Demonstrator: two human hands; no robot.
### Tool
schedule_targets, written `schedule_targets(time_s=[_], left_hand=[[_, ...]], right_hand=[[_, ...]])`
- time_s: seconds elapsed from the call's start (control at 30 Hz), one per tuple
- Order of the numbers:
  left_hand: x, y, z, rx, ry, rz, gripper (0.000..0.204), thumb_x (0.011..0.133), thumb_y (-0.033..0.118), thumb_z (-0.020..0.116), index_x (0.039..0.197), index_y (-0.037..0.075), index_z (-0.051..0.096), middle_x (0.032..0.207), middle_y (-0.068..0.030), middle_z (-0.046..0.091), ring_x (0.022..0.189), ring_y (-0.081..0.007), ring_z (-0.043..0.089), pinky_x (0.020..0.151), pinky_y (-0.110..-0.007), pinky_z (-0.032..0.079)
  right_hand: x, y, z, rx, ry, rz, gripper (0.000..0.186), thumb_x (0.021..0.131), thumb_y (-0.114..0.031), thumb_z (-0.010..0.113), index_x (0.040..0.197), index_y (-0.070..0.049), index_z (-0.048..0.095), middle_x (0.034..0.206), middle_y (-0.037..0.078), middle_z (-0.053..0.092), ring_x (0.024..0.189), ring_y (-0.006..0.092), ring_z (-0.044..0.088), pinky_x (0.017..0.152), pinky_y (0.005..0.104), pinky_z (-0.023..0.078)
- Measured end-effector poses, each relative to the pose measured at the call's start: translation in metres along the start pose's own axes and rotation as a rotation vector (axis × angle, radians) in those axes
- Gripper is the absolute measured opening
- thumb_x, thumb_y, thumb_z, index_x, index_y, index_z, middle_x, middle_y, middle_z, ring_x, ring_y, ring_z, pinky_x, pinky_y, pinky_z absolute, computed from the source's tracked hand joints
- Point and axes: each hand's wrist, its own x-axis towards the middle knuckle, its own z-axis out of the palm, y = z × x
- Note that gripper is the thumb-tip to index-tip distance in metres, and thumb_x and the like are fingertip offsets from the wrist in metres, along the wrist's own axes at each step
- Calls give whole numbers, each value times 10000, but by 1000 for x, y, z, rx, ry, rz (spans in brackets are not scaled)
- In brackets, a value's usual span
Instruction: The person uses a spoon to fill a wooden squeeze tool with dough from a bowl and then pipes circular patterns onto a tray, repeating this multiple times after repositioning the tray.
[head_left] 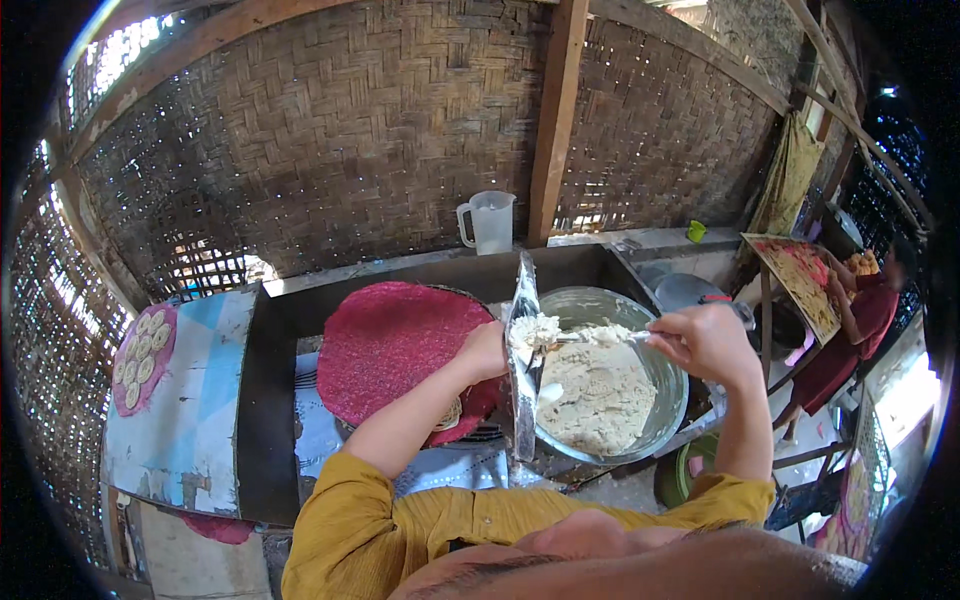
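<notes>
My left hand (482, 350) is closed on a narrow, batter-smeared board (523, 410), held lengthwise over the left side of a wide metal bowl (672, 380). My right hand (700, 338) grips a thin utensil (630, 336) coated with pale, lumpy batter, its far end against the board, where a clump of batter (530, 328) sits. Thick pale batter (600, 400) fills much of the bowl. Beside my left hand, a large magenta round sheet (385, 350) rests on a round support, with something pale partly showing under my left wrist.
A clear jug (492, 222) stands at the back ledge. Left is a board (170, 450) with pale rounds on pink (145, 350). At right are a metal basin (680, 290), green tub (680, 465) and another person (870, 330) at a tilted tray (790, 285). Woven walls enclose the workspace.
</notes>
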Motion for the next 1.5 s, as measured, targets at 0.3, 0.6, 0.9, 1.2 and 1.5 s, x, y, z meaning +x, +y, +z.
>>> schedule_targets(time_s=[0.3, 0.6, 0.9, 1.2, 1.5], left_hand=[[-7, 14, 5, 40, -14, 52, 392, 646, 379, 580, 818, 28, 614, 811, -225, 586, 793, -370, 565, 695, -421, 447], [-4, 2, 2, -92, -36, -34, 435, 683, 427, 555, 863, 35, 614, 856, -224, 587, 818, -364, 566, 702, -415, 441], [18, -33, 4, -898, -5, 40, 237, 766, 103, 574, 994, 43, 544, 851, -96, 599, 656, -163, 594, 613, -274, 501], [14, -28, 12, -540, 155, -4, 272, 750, 260, 547, 906, 45, 607, 856, -145, 621, 760, -253, 593, 648, -337, 439], [20, -22, 22, -233, 148, 34, 302, 712, 225, 562, 920, 6, 585, 909, -196, 595, 831, -324, 575, 701, -367, 444]], right_hand=[[39, -35, 1, -155, -180, -145, 148, 710, -263, 584, 680, -134, 653, 598, 76, 578, 563, 261, 569, 482, 360, 443], [36, -51, 50, -429, 191, -633, 246, 720, -132, 511, 958, -75, 496, 671, -12, 470, 586, 127, 493, 517, 279, 380], [-16, -10, 70, 438, 546, 369, 176, 690, -50, 647, 857, -22, 599, 712, 49, 592, 640, 108, 549, 566, 224, 430], [-40, -41, 150, 1126, 220, 567, 230, 686, -131, 684, 849, 10, 603, 687, 18, 588, 588, 46, 490, 539, 191, 397], [-12, -49, 129, 223, 674, 176, 152, 617, -80, 691, 739, -44, 607, 579, 65, 557, 497, 202, 543, 461, 285, 416]])
